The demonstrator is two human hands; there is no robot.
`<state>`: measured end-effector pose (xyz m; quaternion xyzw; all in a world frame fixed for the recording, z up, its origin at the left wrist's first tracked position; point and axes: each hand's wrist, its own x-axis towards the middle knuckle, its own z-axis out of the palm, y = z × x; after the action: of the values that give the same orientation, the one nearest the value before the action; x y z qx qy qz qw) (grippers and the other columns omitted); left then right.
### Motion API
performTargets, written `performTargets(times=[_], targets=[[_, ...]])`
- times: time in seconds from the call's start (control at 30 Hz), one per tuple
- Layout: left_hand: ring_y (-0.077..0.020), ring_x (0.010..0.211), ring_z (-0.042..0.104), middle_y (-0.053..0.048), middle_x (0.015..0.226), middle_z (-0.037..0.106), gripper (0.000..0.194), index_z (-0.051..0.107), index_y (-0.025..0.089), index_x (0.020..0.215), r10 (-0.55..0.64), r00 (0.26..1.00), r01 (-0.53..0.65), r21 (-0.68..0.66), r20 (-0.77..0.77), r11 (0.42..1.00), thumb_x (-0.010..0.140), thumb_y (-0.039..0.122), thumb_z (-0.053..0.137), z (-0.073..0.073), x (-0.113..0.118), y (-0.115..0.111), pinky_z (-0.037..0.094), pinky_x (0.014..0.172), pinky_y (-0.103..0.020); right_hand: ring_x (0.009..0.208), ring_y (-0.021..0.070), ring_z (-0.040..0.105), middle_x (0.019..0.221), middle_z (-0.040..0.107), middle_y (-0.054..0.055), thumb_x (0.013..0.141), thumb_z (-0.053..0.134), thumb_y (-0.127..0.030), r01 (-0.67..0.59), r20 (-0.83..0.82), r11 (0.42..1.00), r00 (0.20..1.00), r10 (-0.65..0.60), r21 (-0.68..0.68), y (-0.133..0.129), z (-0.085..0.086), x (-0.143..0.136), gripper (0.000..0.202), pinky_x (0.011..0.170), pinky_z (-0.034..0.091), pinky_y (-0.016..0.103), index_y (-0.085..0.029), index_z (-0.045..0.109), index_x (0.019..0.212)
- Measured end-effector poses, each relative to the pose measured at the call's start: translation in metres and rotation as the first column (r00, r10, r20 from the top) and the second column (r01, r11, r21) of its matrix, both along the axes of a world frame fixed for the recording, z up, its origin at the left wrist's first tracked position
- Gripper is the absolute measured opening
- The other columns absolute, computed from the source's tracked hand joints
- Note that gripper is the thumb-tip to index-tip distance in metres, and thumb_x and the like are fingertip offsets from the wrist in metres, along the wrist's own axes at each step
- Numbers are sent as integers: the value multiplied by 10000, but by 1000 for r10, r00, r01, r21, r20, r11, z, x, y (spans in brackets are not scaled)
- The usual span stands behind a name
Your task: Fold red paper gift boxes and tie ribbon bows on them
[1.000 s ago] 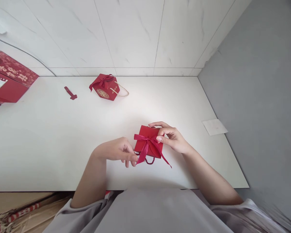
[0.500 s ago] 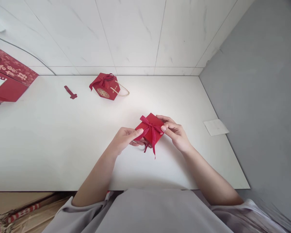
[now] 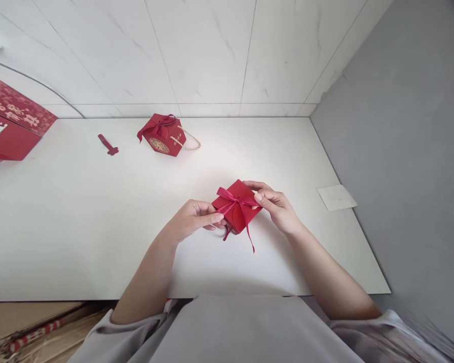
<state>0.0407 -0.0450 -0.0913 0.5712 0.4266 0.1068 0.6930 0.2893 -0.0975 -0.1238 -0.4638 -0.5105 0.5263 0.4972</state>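
A small red box sits between my hands, its top facing up. Tied across the top is a crimson ribbon bow, one tail hanging down over the near side. My left hand pinches the ribbon at the box's left corner between thumb and fingers. At the right corner my right hand has its thumb on the bow's right side, with the fingers behind the box. The underside of the box is hidden.
Farther back on the white table stands another red box with a gold cord handle. Left of it lies a red strip. A large red box is far left, a white card far right.
The box between my hands has shifted slightly right and toward me. My left thumb has moved lower along the ribbon, and the hanging tail has swung to the right.
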Motion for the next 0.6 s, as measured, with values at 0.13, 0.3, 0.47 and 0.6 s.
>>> performTargets(times=[0.13, 0.3, 0.47, 0.6], targets=[[-225, 878, 717, -94, 922, 765, 293, 705, 159, 833, -21, 1000, 21, 7, 2, 1000, 818, 451, 698, -1, -3, 2, 536, 776, -341, 1278, 253, 522, 1308, 607, 34, 937, 565, -471, -6, -23, 1000, 1000, 6, -22, 1, 0, 2, 398, 1039, 430, 403, -224, 633, 632], [-209, 868, 712, -86, 910, 762, 278, 686, 154, 794, -19, 1000, 19, -1, 17, 1000, 817, 431, 704, -2, -3, 4, 529, 771, -322, 1250, 247, 537, 1311, 600, 40, 944, 557, -458, -15, -19, 1000, 1000, 14, -18, 1, -1, 3, 391, 1002, 449, 396, -218, 614, 641], [-212, 883, 712, -84, 897, 759, 254, 674, 153, 783, -13, 999, 14, -14, 39, 1000, 815, 402, 709, -3, -3, 5, 538, 802, -338, 1221, 244, 551, 1318, 593, 40, 947, 548, -465, -4, 0, 1000, 1000, 4, -11, 2, -3, 2, 393, 984, 455, 397, -217, 610, 648], [-230, 905, 715, -91, 897, 758, 261, 655, 153, 759, -10, 999, 10, -11, 45, 1000, 802, 403, 716, -6, -4, 5, 542, 807, -353, 1219, 248, 549, 1317, 593, 43, 940, 548, -486, -5, 21, 1000, 1000, 5, -6, 2, -4, 2, 402, 977, 459, 401, -216, 608, 648]])
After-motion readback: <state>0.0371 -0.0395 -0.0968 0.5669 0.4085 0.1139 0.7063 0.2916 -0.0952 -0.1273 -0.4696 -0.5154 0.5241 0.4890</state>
